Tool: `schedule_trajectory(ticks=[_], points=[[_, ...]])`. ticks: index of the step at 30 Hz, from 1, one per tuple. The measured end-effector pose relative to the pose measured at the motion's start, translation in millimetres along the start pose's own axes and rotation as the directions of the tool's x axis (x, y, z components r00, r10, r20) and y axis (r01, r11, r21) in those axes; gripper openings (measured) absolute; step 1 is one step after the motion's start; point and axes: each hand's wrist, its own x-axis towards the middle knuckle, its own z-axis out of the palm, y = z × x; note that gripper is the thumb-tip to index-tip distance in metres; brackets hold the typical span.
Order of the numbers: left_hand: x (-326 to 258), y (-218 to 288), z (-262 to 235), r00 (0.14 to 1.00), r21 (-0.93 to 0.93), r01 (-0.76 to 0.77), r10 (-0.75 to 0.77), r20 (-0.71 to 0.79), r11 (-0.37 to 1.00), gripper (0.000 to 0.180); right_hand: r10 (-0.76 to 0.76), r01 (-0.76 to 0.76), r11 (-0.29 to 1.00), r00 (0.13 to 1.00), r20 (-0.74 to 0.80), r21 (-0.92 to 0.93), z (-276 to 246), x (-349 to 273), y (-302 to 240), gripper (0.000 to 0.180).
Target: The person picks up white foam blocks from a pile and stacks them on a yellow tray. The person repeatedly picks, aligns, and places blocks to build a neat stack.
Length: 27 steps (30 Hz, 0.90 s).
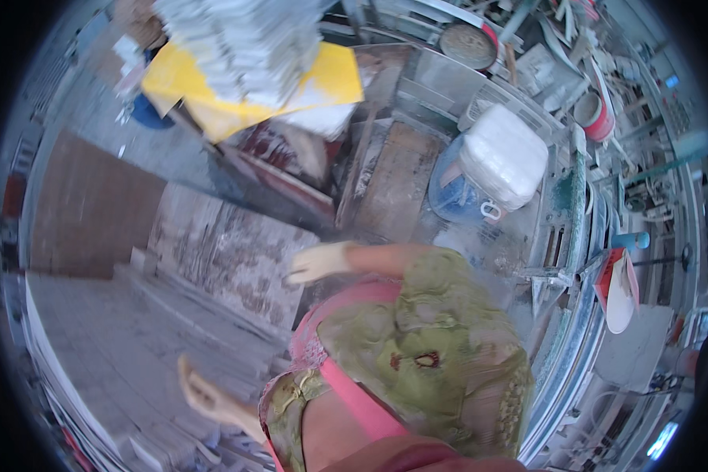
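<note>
My left hand [209, 395], blurred, hangs over the edge of a pile of long grey strips or panels [86, 346]. Its fingers look loosely apart, and I see nothing in them. A cream glove covers my right hand [320, 263], which is held out above a dusty, white-smeared board [228, 244]. Its fingers reach forward and down, and no held thing shows. I cannot tell whether it touches the board. Beyond that lies a plain brown board [94, 204].
A tall stack of white corrugated pieces [244, 47] stands on a yellow sheet [330, 75] over a dark red frame. A white wrapped bundle [503, 153] rests on a blue container [456, 189]. Metal rails [566, 370] and clutter line the right, with a red-rimmed bucket [594, 116].
</note>
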Motion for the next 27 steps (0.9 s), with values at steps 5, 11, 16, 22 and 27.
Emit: schedule_trajectory(ticks=[5,11,16,22,27], points=[[-55,143,211,0.756,-0.427,0.202,0.138,0.64,0.881,0.032,0.63,-0.59,0.775,0.697,-0.343,0.226,-103,-235,101,0.042],[-71,276,378,0.259,-0.538,0.063,0.506,0.822,0.841,0.027,0.875,-0.479,0.482,0.231,-0.425,0.733,-219,-360,152,0.046],[-81,340,510,0.0,-0.507,0.005,0.507,0.862,0.862,0.027,0.648,-0.625,0.614,0.05,-0.76,0.483,-377,-413,259,0.051],[-66,416,666,0.111,-0.43,0.079,0.421,0.9,0.899,0.028,0.159,-0.935,0.272,0.275,-0.948,-0.226,-676,-429,414,0.106],[-38,456,727,0.206,-0.193,0.197,0.152,0.967,0.961,0.029,0.539,-0.949,0.156,0.314,-0.782,-0.273,-809,-411,506,0.118]])
